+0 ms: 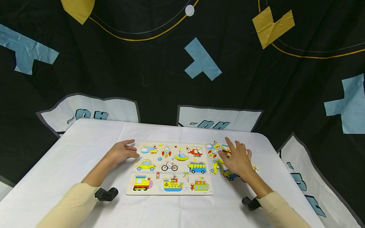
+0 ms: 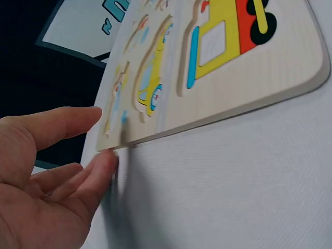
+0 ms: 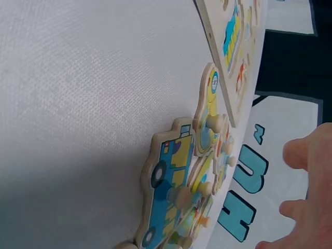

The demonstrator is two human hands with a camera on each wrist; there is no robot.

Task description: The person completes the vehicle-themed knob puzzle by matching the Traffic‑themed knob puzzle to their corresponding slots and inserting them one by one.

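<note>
Head view: loose pieces (image 1: 216, 167) under the right grip (image 1: 236, 160)

Pieces bunch just beyond the right edge of the board (image 1: 129, 190), toward the tabletop's (image 1: 94, 142) far right corner, knobs up; blue bus piece (image 3: 168, 179) on the heap's near side. Board lies flat, long axis roughly along the tabletop's far edge.

Key relation, my reading: heap sits below the right grip, the nearer hand by far; the left grip (image 1: 122, 153) is across the board.

Right grip: fingers spread well apart, nothing seen held; right wrist view shows the visible fingertips clear of the knobs. Left grip: fingers loosely extended, parted, one fingertip at the board's left edge, not clasping it.
</note>
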